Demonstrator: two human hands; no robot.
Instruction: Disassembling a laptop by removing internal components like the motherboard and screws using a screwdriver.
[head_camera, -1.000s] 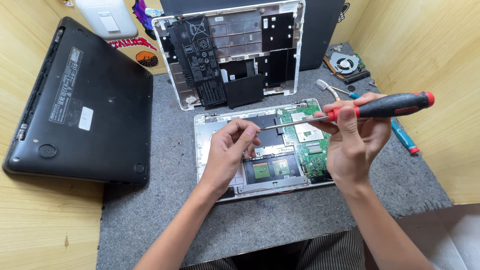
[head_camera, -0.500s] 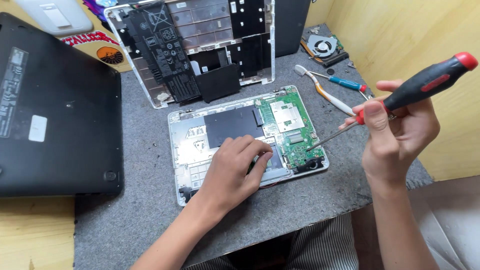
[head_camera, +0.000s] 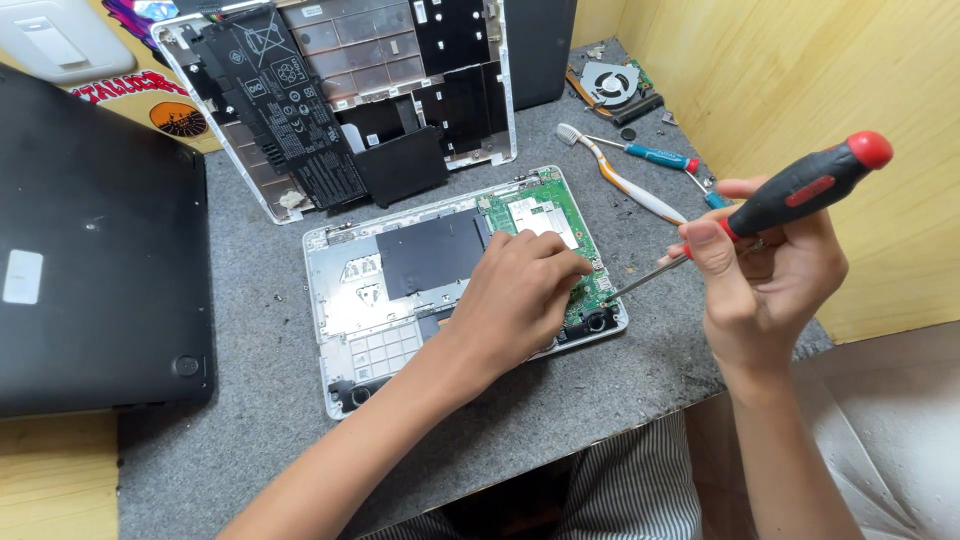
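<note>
At frame centre, the left hand (head_camera: 520, 295) rests with fingers curled on the green circuit board (head_camera: 560, 225) of the opened laptop base (head_camera: 400, 290). The right hand (head_camera: 765, 275) has its grip clamped on a red-black screwdriver (head_camera: 800, 190), tip at the board's lower right edge. Bare grey mat (head_camera: 250, 420) lies lower left.

A left hand (head_camera: 520, 295) rests on the green circuit board (head_camera: 560, 215) of an opened laptop base (head_camera: 345, 300) while the right hand (head_camera: 765, 275) grips a red-and-black screwdriver (head_camera: 790, 195), tip at the board's edge. A toothbrush (head_camera: 620, 175) and cooling fan (head_camera: 610, 85) lie nearby on the grey mat (head_camera: 250, 420).
</note>
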